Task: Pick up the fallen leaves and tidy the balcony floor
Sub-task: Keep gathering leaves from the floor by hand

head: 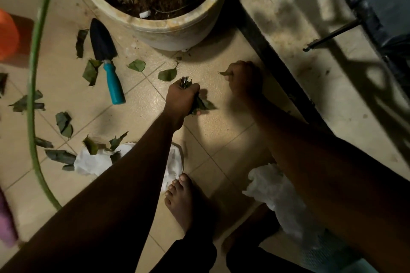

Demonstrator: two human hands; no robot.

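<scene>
Beige balcony tiles (142, 106) spread below a big pot (177, 31). Left hand (183, 95) grips a bunch of leaves (203, 104); right hand (245, 80) pinches a single leaf (224, 72). The nearest loose leaf (167, 74) lies just up-left of the left hand, the nearer one, stem tip toward the pot.

Green fallen leaves (90, 72) scattered flat across the tiled balcony floor (142, 104)

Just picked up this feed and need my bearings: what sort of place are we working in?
Most likely a home balcony used for potted plants: a big pot of soil on a tiled floor, a hand trowel and green hose beside it, and a metal railing on the right.
</scene>
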